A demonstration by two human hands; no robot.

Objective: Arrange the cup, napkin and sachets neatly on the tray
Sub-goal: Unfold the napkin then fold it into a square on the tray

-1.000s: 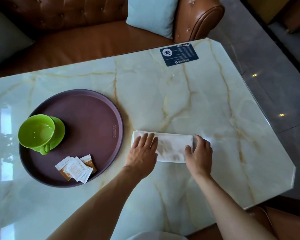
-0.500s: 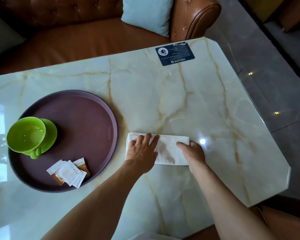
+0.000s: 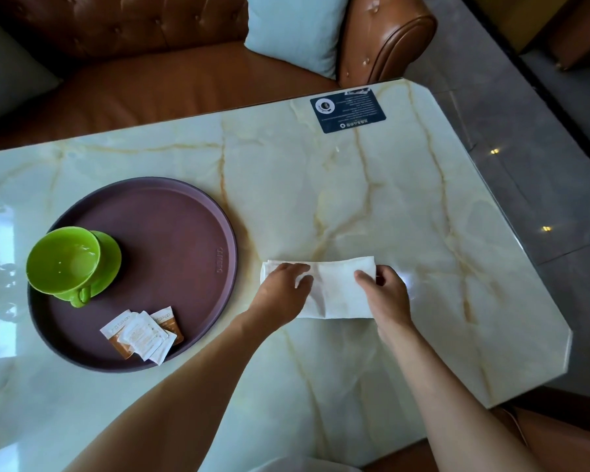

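A folded white napkin (image 3: 334,287) lies on the marble table, to the right of a round maroon tray (image 3: 184,226). My left hand (image 3: 283,287) has its curled fingers on the napkin's left end. My right hand (image 3: 385,294) pinches the napkin's right end between thumb and fingers. A green cup (image 3: 63,262) stands on a green saucer (image 3: 111,257) at the tray's left side. Several white and orange sachets (image 3: 142,332) lie overlapping at the tray's near edge.
A dark blue card (image 3: 348,110) lies at the table's (image 3: 406,199) far right. Behind the table is a brown leather sofa (image 3: 150,86) with a pale blue cushion (image 3: 297,28). The table's right edge drops to a grey tiled floor (image 3: 542,148).
My left hand's flat fingers have curled on the napkin's left end. My right hand turned from pressing the right end to pinching it. The napkin stays in the same place.
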